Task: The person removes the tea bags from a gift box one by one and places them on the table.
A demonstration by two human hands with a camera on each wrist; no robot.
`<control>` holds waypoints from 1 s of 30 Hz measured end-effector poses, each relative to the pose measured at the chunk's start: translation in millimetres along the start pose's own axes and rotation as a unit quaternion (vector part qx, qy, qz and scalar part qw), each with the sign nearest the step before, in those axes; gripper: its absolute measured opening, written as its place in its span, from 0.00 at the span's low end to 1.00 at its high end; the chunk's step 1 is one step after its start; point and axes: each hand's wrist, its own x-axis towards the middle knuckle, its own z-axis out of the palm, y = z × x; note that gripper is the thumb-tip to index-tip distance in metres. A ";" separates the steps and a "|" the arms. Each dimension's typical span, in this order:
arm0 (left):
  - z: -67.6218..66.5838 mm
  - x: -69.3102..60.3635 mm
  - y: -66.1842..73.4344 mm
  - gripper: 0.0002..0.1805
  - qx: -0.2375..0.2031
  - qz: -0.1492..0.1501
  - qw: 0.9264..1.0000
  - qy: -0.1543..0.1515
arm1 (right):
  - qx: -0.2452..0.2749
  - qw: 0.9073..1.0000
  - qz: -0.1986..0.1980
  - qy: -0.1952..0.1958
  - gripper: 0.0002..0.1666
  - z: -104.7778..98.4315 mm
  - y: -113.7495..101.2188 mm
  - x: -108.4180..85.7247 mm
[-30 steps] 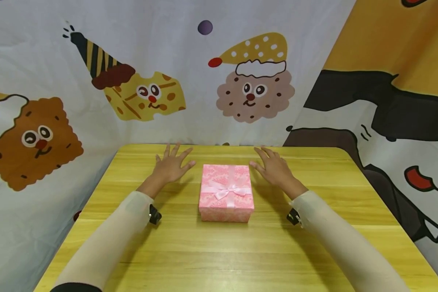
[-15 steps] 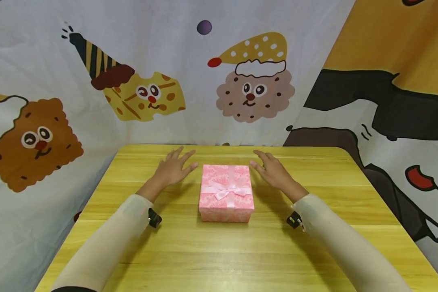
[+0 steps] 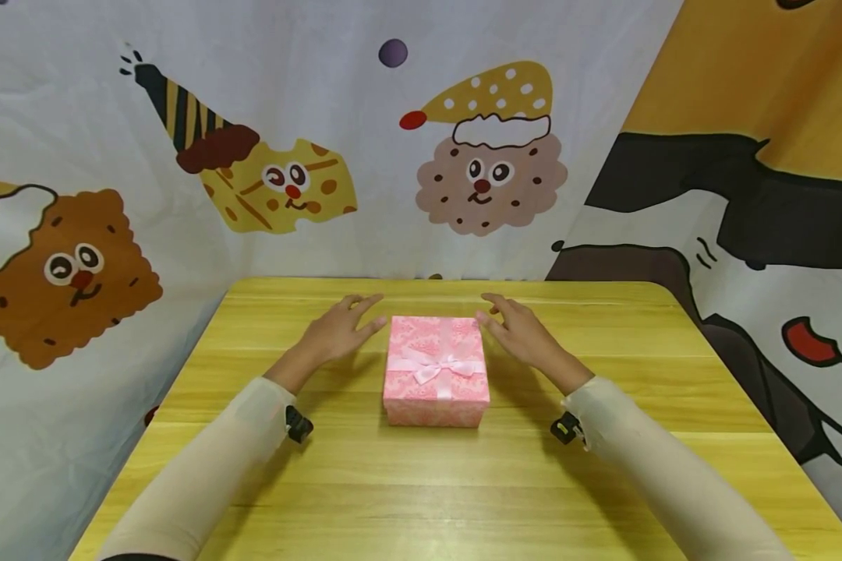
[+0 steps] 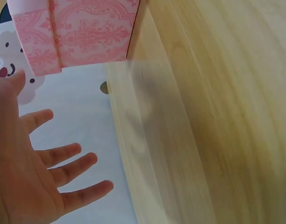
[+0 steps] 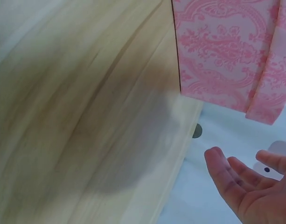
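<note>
A pink patterned box [image 3: 435,386] with a lid and a pale ribbon bow stands on the table. Just left of its far corner hovers my left hand [image 3: 333,333], fingers spread and holding nothing. My right hand [image 3: 526,335] is at the box's far right corner, its thumb tip close to the lid; contact there cannot be told in the head view. In the left wrist view a gap shows between my left hand [image 4: 26,172] and the box [image 4: 91,35]. The right wrist view has my right hand [image 5: 259,186] below the box [image 5: 222,51], fingers slightly bent.
The wooden table [image 3: 421,483] has rounded far corners. Behind it and at its sides hangs a white cloth [image 3: 365,101] printed with cartoon biscuits and cheese. Both wrists carry small black devices.
Both hands have moved slightly inward toward the box's far corners, and their fingers have drawn together and lowered from a wider spread. The box has not moved.
</note>
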 end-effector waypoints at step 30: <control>7.0 -10.9 21.7 0.42 -0.099 0.052 0.993 -0.035 | 0.106 0.991 0.044 -0.070 0.46 2.9 -20.9 -9.2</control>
